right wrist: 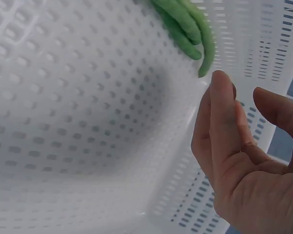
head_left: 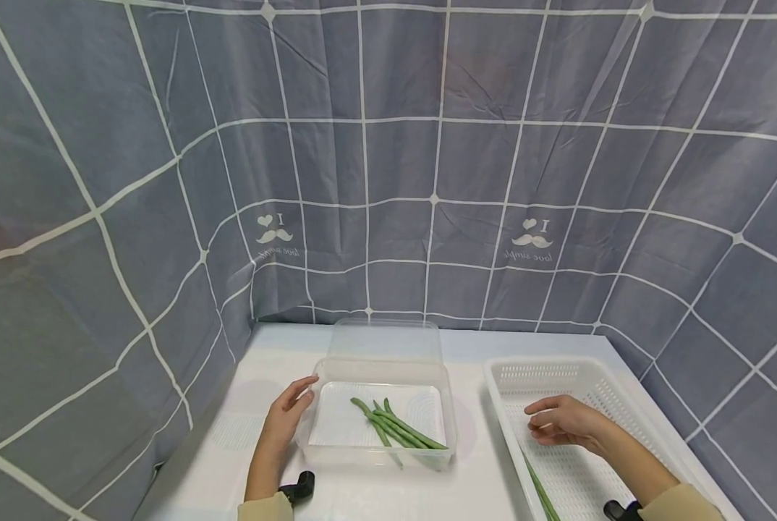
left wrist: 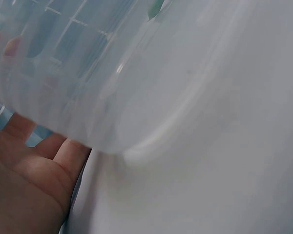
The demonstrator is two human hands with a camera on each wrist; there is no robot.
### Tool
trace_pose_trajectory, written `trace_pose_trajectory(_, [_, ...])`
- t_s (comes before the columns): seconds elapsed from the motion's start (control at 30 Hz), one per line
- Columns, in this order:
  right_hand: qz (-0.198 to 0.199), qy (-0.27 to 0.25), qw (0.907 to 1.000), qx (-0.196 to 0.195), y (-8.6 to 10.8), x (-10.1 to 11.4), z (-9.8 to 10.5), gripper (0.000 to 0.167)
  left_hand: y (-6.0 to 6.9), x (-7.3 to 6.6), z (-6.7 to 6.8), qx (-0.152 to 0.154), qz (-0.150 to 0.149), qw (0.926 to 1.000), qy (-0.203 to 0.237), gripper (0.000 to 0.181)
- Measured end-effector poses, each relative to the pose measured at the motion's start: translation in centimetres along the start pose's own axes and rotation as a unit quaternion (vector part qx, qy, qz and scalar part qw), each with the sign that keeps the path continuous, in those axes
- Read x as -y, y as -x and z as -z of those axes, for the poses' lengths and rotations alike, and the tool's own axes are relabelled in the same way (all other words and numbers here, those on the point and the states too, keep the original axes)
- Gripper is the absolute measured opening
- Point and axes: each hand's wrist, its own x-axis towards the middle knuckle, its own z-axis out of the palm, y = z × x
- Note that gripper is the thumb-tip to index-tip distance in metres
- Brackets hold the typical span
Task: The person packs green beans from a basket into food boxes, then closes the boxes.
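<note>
1. The sorting work looks partway along: a small bunch of green beans (head_left: 404, 432) lies inside the clear container (head_left: 380, 371), towards its 4 o'clock side.
2. What appears left is the second group of beans (head_left: 540, 488) in the white basket (head_left: 548, 373), along its 7 o'clock edge; the head view cuts that group off, so its count cannot be told.
3. The person's left hand (head_left: 289, 409) rests relaxed against the container's wall at 9 o'clock, fingers lightly bent, apparently touching rather than gripping.
4. The right hand (head_left: 561, 420) hangs over the basket, holding nothing, fingers loosely bent and thumb apart, near the beans.
5. The basket stands at the container's 3 o'clock on the white counter (head_left: 476, 477); their side walls rise between the two groups.
6. At the container's 12 o'clock lies a clear panel (head_left: 386, 341), perhaps its lid. Gridded grey cloth (head_left: 395, 166) hangs beyond.
</note>
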Motion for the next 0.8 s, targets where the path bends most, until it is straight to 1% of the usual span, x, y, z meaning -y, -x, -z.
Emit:
trace_pose_trajectory(0.07, [-0.002,0.007,1.0000,0.002,0.0,-0.3,0.1,0.043,0.0,0.0,0.0,-0.002,0.003,1.0000,0.003,0.039])
trace_pose_trajectory(0.27, [-0.008,0.018,0.9998,0.002,-0.2,-1.1,0.0,0.043,-0.2,0.0,0.0,-0.003,-0.002,1.0000,0.005,0.039])
trace_pose_trajectory(0.53, [-0.014,0.024,0.9996,0.007,-0.6,-1.5,-0.7,0.046,-0.2,0.2,0.0,-0.004,-0.016,0.9999,0.004,0.037])
trace_pose_trajectory(0.8, [-0.012,0.015,0.9995,0.025,-1.1,-1.8,-1.7,0.044,-0.1,0.3,-0.2,-0.004,-0.002,1.0000,0.005,0.038])
